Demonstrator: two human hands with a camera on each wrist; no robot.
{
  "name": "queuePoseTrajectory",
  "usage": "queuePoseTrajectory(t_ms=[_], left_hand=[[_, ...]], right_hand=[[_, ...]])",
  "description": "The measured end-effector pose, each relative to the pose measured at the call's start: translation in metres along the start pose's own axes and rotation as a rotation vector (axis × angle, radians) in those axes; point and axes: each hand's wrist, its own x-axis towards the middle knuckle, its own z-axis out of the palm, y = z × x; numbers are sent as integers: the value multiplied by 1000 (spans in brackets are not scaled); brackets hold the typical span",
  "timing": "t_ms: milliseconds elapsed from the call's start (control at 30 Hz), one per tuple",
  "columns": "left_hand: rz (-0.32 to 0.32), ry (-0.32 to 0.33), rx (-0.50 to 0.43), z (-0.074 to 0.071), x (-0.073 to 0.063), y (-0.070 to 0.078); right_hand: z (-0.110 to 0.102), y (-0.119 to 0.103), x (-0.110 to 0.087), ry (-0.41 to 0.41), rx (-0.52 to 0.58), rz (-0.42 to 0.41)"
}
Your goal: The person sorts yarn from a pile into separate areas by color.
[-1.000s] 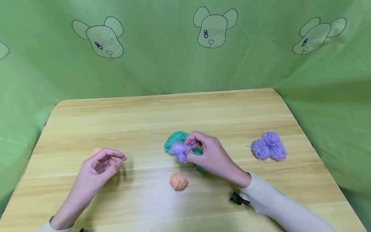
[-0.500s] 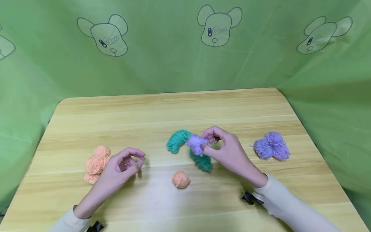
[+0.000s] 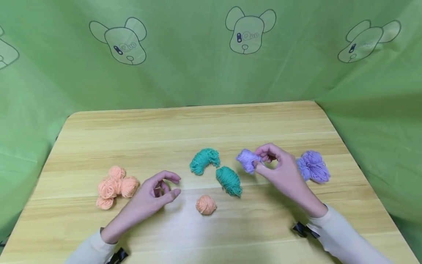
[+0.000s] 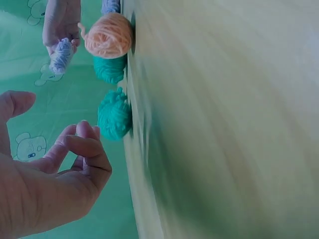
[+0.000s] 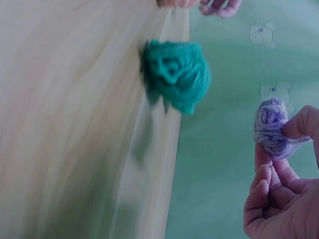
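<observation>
My right hand [image 3: 280, 167] pinches a small purple ball of yarn [image 3: 248, 160] between thumb and fingers, held above the table as the right wrist view shows. My left hand [image 3: 153, 194] hovers with loosely bent fingers and nothing in them. Between the hands lie two green balls of yarn, one curved [image 3: 203, 160] and one oval [image 3: 229, 181]. A single orange ball of yarn [image 3: 206, 205] sits in front of them. Just beyond my right hand is a cluster of purple yarn balls [image 3: 314, 167], partly hidden by that hand.
Several orange yarn balls [image 3: 110, 187] are bunched on the left, beside my left forearm. The wooden table [image 3: 165, 135] ends at a green curtain [image 3: 184, 80] printed with animal heads. Black pieces [image 3: 304, 230] hang under the wrists.
My right hand has carried the purple yarn ball rightward from over the green ones. My left hand has shifted right, away from the orange bunch, which is uncovered in view.
</observation>
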Motion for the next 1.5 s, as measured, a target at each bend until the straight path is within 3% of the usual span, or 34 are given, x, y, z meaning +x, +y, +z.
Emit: queuePoseTrajectory(t_ms=[233, 633, 833, 1233, 1500], left_hand=[[37, -56, 6, 11, 2, 0], [26, -126, 31, 27, 5, 8], [41, -164, 61, 34, 8, 7], [21, -184, 65, 43, 14, 7], [78, -192, 134, 49, 16, 5]], right_hand=[[-19, 19, -3, 72, -14, 31], [-44, 48, -18, 119, -54, 104], [-55, 57, -26, 137, -98, 189], [-78, 75, -35, 177, -178, 298], [-89, 86, -41, 190, -217, 342]])
